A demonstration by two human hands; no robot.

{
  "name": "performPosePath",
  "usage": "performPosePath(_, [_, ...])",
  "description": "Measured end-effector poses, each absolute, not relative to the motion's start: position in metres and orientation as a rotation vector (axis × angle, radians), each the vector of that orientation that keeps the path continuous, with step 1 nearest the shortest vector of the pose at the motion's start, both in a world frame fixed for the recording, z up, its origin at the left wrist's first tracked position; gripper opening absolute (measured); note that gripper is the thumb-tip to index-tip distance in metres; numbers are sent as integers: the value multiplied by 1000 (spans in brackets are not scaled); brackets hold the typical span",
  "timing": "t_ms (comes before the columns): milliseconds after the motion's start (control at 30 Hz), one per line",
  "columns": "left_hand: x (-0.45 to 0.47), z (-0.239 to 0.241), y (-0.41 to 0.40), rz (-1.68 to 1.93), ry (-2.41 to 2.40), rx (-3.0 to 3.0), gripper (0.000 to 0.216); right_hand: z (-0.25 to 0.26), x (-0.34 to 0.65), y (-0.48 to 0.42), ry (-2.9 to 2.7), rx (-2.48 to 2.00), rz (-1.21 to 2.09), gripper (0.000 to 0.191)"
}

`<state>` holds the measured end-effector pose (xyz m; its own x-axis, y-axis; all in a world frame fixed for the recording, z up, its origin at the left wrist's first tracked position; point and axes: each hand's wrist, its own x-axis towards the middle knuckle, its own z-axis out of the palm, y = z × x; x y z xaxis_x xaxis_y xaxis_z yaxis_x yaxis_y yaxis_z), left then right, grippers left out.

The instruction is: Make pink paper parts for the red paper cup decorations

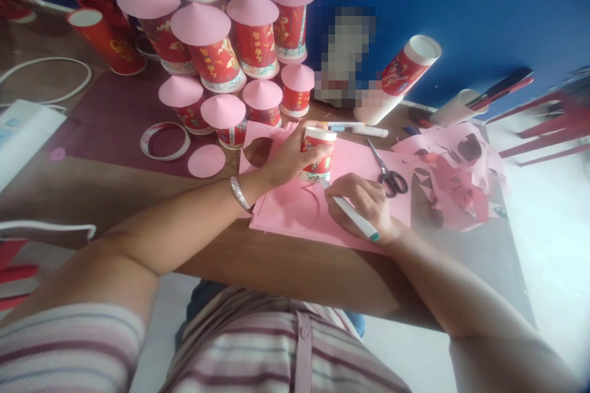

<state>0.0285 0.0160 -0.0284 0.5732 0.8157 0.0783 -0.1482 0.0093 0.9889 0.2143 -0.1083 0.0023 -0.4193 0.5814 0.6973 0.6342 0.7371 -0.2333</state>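
Note:
My left hand (295,156) is wrapped round a small red paper cup (319,158) with a white rim and a patterned white base band. In my right hand (362,202) is a white marker (354,219) with a green end, its tip at the lower edge of the cup. Both hands are over a stack of pink paper sheets (281,212), where a curved outline shows below the cup. A pair of dark-handled scissors (391,179) lies open on the paper, just right of my right hand.
Several red cups with pink cone tops (207,49) stand stacked at the back left. A paper ring (165,140) and a pink disc (206,161) lie left of the paper. Pink scraps (461,178) pile at the right, near a pen holder (456,109). A tilted cup stack (401,73) stands behind.

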Motion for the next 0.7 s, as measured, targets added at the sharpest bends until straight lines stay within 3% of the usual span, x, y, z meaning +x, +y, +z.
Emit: performPosePath(700, [29,-28,15,845,657,1350,56,0,216,-107,-2110,-926,-158,24])
